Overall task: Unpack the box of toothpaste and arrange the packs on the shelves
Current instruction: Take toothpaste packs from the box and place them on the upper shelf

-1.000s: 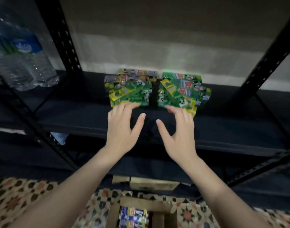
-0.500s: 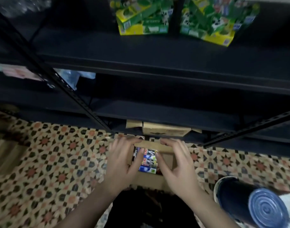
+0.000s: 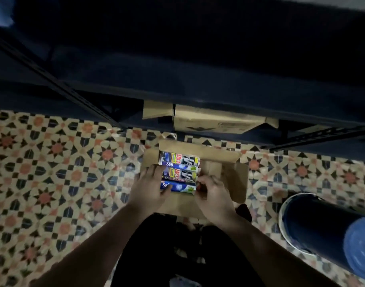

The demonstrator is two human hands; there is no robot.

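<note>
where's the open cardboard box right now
Head view, centre: the open cardboard box sits on the patterned floor before the dark shelf, both hands inside.

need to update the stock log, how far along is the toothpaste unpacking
Done: the cardboard box on the floor is open, and its right side looks emptied. In hand: the left hand and right hand hold opposite ends of the toothpaste packs inside it. Left: these packs need lifting onto the shelves. The stocked shelf is out of view, so the overall count cannot be told.
</note>
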